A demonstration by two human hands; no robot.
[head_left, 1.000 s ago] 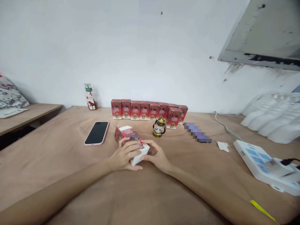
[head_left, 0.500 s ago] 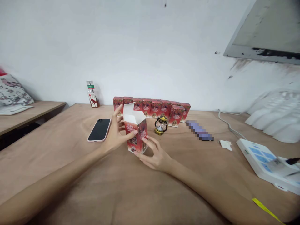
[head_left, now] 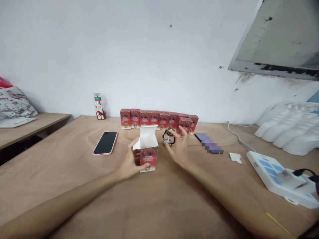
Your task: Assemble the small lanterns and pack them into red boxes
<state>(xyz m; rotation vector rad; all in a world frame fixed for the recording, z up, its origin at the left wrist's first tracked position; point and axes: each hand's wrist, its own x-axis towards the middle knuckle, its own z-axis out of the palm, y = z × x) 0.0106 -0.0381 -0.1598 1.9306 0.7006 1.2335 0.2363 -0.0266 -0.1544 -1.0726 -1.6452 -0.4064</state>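
Observation:
A small red carton (head_left: 148,156) stands upright on the wooden table (head_left: 159,199), its white top flaps open. My left hand (head_left: 131,162) grips its left side and lower front. My right hand (head_left: 178,149) hovers open, fingers spread, just right of the carton and next to a little gold and black lantern (head_left: 168,137). It touches neither that I can see. A row of several matching red cartons (head_left: 159,119) lines the wall behind.
A phone with a pink case (head_left: 105,143) lies face up to the left. A small bottle (head_left: 99,106) stands by the wall. A blurred dark object (head_left: 208,143), a paper scrap (head_left: 235,157), a white device (head_left: 279,177) and white moulded trays (head_left: 291,132) lie right.
The carton went from lying in both hands to standing upright on the table with its flaps open. My right hand let go and moved toward the lantern.

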